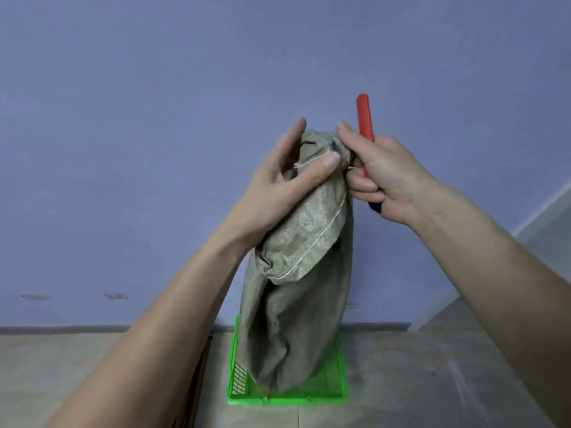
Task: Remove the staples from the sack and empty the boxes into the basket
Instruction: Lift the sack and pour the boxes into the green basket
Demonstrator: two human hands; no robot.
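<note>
A grey-green woven sack [296, 310] stands upright with its bottom inside a bright green plastic basket [287, 396] on the floor. Its top is folded over and bunched. My left hand [284, 180] pinches the folded top from the left, thumb pressed on the fabric. My right hand [380, 174] grips the top from the right and also holds a red-handled tool [364, 115] that points upward; its working end is hidden by the fingers. A dark staple shows at the sack's top edge [308, 144]. No boxes are visible.
A blue-violet wall [185, 118] rises directly behind the sack. The floor is pale tile [77, 366] with a dark skirting strip. A brown cardboard edge [200, 381] shows left of the basket, partly behind my left forearm.
</note>
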